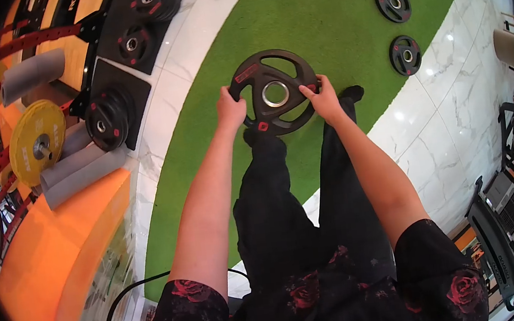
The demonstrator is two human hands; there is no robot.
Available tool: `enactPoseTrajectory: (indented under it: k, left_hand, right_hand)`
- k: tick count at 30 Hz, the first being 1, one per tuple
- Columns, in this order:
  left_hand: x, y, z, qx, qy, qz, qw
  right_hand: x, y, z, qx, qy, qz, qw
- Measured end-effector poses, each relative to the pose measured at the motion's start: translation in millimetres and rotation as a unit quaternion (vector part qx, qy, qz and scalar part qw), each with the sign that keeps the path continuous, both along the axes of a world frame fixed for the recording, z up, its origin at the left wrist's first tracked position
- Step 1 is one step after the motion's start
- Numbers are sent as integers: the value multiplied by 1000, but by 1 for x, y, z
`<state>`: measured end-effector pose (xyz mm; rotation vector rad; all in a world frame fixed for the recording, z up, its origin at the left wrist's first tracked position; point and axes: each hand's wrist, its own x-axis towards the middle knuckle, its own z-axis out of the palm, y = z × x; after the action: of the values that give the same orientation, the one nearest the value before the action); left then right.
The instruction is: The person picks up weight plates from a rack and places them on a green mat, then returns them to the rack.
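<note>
A black weight plate (255, 105) with a steel centre ring, cut-out grips and red markings is held out in front of me, its face turned up to the camera. My left hand (231, 108) grips its left rim, fingers mostly hidden behind the plate. On the right side, my right hand (322, 96) is closed round the rim, the thumb lying on the upper face. Below the plate are my dark-trousered legs and the green turf (205, 147).
Two smaller weight plates, one (392, 3) farther and one (405, 55) nearer, lie on the turf at right. To the left are stacked black plates (107, 122), a yellow plate (36, 142) on a rack and grey foam rolls (75, 176). A treadmill (498, 247) stands at lower right.
</note>
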<state>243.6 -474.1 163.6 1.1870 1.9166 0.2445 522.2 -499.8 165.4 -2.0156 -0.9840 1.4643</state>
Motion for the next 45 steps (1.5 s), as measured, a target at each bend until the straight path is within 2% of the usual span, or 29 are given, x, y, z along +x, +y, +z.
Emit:
enactPoseTrajectory:
  k: [5, 9, 11, 14, 19, 23, 27, 28, 30, 32, 34, 38, 40, 41, 42, 45]
  left_hand:
    - [-137, -17, 23, -4, 25, 57, 998]
    - [-207, -18, 26, -7, 51, 112, 992]
    - [-221, -11, 39, -22, 27, 143, 989]
    - [-252, -6, 21, 4, 20, 158, 987]
    - [-268, 44, 40, -73, -41, 231, 969]
    - [-296, 87, 28, -75, -81, 259, 960]
    - [-338, 125, -3, -45, -63, 239, 968]
    - [-345, 138, -3, -77, -77, 269, 957]
    - [-373, 152, -23, -38, -61, 241, 968]
    - [-392, 176, -25, -64, -67, 267, 959]
    - [-435, 187, -57, -42, -49, 201, 977]
    - [-475, 228, -72, -62, -117, 283, 950]
    - [-496, 243, -96, -54, -99, 277, 954]
    - [-521, 239, -134, -19, -43, 221, 974]
    - [-530, 241, -148, -24, -46, 227, 973]
    - [-560, 266, -199, 5, 79, 197, 977]
  right_hand:
    - [-131, 15, 24, 7, 28, 33, 999]
    - [-201, 41, 44, 8, 47, 70, 996]
    - [-223, 49, 22, 23, 42, 87, 995]
    - [-247, 72, 6, 39, 31, 118, 992]
    - [-279, 128, 17, 13, 25, 150, 988]
    - [-309, 175, 21, 23, 12, 146, 989]
    - [-350, 221, -9, 62, -9, 169, 984]
    - [-362, 233, -18, 65, -16, 176, 982]
    - [-388, 253, -33, 53, -24, 175, 983]
    - [-413, 270, -41, 55, -45, 191, 979]
    - [-441, 286, -47, 53, -50, 196, 978]
    - [-494, 323, -71, 55, -36, 198, 978]
    - [-522, 339, -97, 61, -36, 198, 978]
    - [-535, 346, -114, 76, -38, 205, 975]
    - [-547, 347, -130, 71, -41, 210, 974]
    - [-584, 376, -187, 44, -53, 227, 971]
